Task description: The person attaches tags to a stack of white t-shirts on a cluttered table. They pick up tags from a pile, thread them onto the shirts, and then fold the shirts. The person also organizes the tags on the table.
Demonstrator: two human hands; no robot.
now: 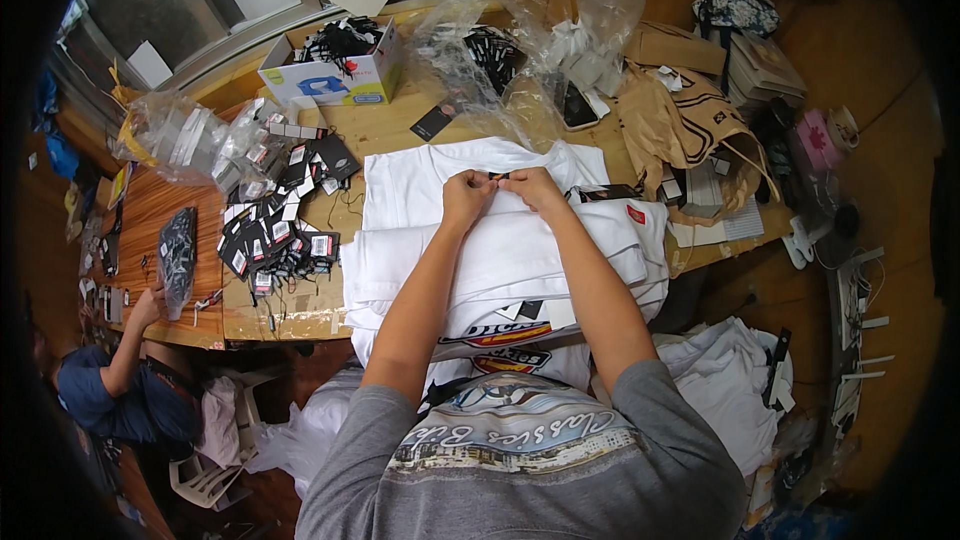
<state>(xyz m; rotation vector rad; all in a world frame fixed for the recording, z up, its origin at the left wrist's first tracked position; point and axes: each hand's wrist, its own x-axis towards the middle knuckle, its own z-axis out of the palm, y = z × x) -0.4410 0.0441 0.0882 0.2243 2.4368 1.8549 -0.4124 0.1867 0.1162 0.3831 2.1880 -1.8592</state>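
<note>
White T-shirts [430, 260] lie in a folded stack on the table in front of me. Over the upper part of the stack, my left hand [466, 200] and my right hand [533, 190] meet, fingertips pinched close together. A small dark piece [496, 177] shows between the fingertips; it is too small to name. Right of my right hand, a black hang tag [605, 193] lies on the white cloth. A small red patch [635, 214] shows on a shirt near the stack's right side.
Black hang tags [275, 240] are heaped left of the shirts. Behind stand a box of black strings [380, 80] and clear plastic bags [530, 10]. A tan bag [680, 120] sits at right. At far left, another person's hand [150, 305] holds a packed bag [177, 255].
</note>
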